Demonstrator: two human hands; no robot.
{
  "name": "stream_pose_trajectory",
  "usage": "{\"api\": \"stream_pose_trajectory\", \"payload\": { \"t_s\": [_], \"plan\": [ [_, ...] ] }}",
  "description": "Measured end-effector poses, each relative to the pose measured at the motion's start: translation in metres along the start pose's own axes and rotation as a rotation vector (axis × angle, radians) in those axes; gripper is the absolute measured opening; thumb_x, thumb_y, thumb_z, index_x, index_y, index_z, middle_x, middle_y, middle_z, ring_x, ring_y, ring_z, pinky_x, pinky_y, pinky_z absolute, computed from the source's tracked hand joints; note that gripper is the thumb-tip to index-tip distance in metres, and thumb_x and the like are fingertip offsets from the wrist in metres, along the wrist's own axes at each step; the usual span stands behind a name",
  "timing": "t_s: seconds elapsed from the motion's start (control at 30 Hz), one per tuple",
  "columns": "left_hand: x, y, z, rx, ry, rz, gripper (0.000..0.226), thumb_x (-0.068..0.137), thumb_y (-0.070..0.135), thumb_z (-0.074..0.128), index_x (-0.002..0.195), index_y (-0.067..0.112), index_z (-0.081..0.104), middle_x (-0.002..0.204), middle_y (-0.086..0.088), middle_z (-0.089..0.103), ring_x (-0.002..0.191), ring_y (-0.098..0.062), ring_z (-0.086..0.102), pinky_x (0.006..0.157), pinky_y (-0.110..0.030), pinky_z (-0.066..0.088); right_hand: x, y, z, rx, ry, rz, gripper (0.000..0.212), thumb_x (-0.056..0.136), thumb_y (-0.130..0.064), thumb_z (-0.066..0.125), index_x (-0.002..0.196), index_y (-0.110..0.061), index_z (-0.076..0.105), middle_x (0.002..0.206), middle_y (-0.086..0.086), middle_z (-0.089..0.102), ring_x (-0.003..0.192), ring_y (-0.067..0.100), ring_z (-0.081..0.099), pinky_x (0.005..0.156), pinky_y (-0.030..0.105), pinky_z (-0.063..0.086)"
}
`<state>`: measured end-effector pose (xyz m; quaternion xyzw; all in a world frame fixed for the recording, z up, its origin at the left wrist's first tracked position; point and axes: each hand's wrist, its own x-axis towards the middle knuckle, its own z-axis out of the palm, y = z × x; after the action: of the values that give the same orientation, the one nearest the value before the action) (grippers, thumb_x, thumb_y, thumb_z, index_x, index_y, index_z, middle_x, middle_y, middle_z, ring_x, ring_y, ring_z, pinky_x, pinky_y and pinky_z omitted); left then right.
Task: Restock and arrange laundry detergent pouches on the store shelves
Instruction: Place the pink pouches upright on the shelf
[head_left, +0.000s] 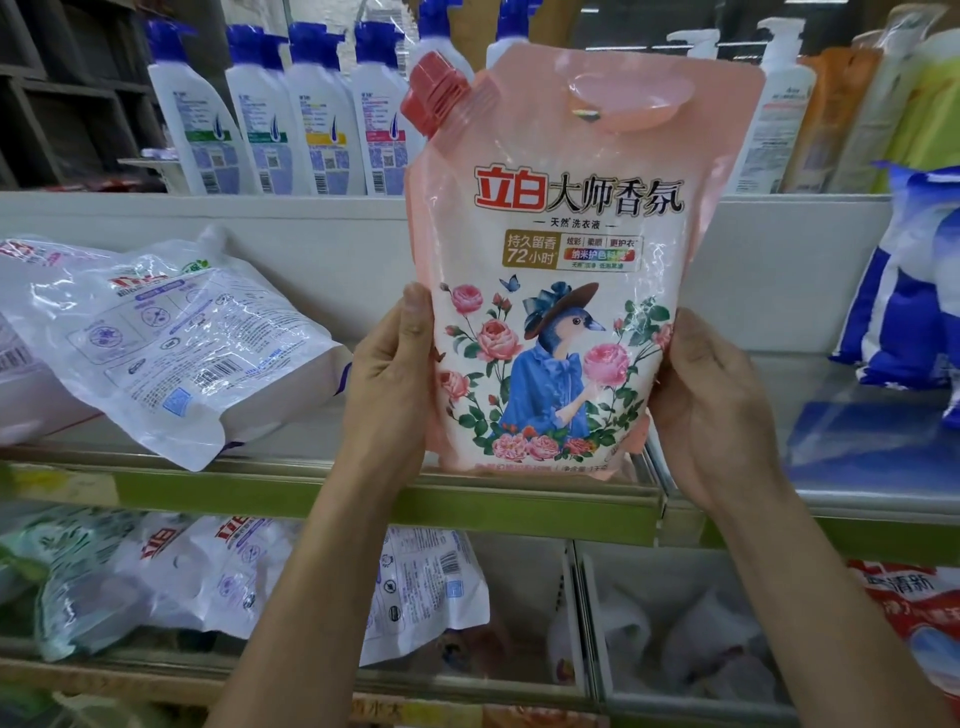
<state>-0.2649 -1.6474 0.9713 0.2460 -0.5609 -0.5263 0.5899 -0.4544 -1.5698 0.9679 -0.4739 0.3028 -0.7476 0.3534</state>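
A pink detergent pouch (566, 218) with a red screw cap, roses and a bird in a blue dress stands upright in front of me, above the middle shelf's front edge (363, 499). My left hand (387, 384) grips its lower left side, thumb on the front. My right hand (711, 400) grips its lower right side. Whether its bottom rests on the shelf I cannot tell. White detergent pouches (171, 343) lie flat on the same shelf to the left.
White pump bottles with blue caps (291, 114) line the upper shelf. Blue-and-white pouches (904, 291) stand at the right. The lower shelf holds white and green pouches (223, 577), a divided bin (582, 613) and a red pouch (914, 613).
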Motion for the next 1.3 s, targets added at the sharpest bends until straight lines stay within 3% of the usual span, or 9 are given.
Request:
{"api": "stream_pose_trajectory", "payload": {
  "t_s": [0.1,0.23,0.5,0.67,0.9,1.1,1.3],
  "plan": [
    [-0.0017,0.0006,0.0012,0.004,0.003,0.009,0.038,0.091,0.053,0.046,0.1,0.026,0.071,0.099,-0.006,0.079,0.092,-0.026,0.077,0.075,-0.043,0.065,-0.0027,-0.0022,0.0016,0.006,-0.004,0.0,0.027,0.096,-0.024,0.041,0.103,-0.009,0.063,0.095,-0.002,0.077,0.09,0.011,0.071,0.075,0.023,0.058],
    [-0.0028,0.0014,0.0018,0.014,-0.002,0.019,0.037,0.093,0.051,0.046,0.1,0.026,0.072,0.101,-0.006,0.079,0.095,-0.026,0.077,0.077,-0.042,0.065,-0.0047,-0.0051,0.0026,-0.046,-0.001,-0.029,0.026,0.091,-0.026,0.045,0.102,-0.01,0.062,0.087,-0.007,0.076,0.081,0.005,0.071,0.068,0.019,0.056],
    [-0.0042,0.002,0.002,0.059,-0.013,0.031,0.035,0.094,0.052,0.045,0.098,0.031,0.073,0.102,-0.007,0.079,0.097,-0.029,0.076,0.08,-0.045,0.064,-0.0042,0.0015,-0.0029,-0.205,0.015,-0.116,0.024,0.09,-0.03,0.054,0.102,-0.032,0.075,0.105,-0.004,0.077,0.097,0.012,0.072,0.074,0.024,0.059],
    [-0.0044,0.0023,0.0026,0.054,-0.001,0.036,0.032,0.092,0.051,0.047,0.098,0.032,0.073,0.101,-0.004,0.079,0.095,-0.026,0.077,0.081,-0.049,0.063,-0.0049,0.002,-0.0021,-0.276,0.04,-0.129,0.023,0.086,-0.039,0.057,0.102,-0.032,0.073,0.103,-0.006,0.077,0.096,0.013,0.073,0.072,0.025,0.06],
    [-0.0047,0.0005,0.0019,0.051,0.004,0.089,0.028,0.094,0.046,0.049,0.094,0.035,0.075,0.099,-0.003,0.078,0.094,-0.026,0.075,0.08,-0.051,0.061,-0.0068,-0.0017,-0.0004,-0.424,0.098,-0.251,0.012,0.088,-0.029,0.057,0.093,-0.027,0.068,0.085,-0.022,0.075,0.084,0.002,0.073,0.06,0.015,0.056],
    [-0.0056,0.0003,0.0016,0.078,0.036,0.163,0.029,0.096,0.039,0.05,0.115,0.023,0.066,0.097,0.002,0.078,0.089,-0.017,0.076,0.073,-0.037,0.064,-0.006,-0.0032,-0.0006,-0.469,0.1,-0.316,0.012,0.09,-0.026,0.057,0.094,-0.028,0.068,0.086,-0.023,0.075,0.083,0.001,0.072,0.062,0.014,0.055],
    [-0.0053,-0.0011,0.003,0.064,0.08,0.224,0.008,0.102,0.027,0.052,0.108,0.025,0.057,0.085,0.002,0.078,0.077,-0.015,0.075,0.063,-0.037,0.063,0.0014,-0.0062,0.0008,-0.434,0.134,-0.252,0.025,0.092,-0.039,0.051,0.104,-0.024,0.065,0.089,-0.015,0.075,0.085,0.005,0.072,0.068,0.02,0.057]
  ]
}}
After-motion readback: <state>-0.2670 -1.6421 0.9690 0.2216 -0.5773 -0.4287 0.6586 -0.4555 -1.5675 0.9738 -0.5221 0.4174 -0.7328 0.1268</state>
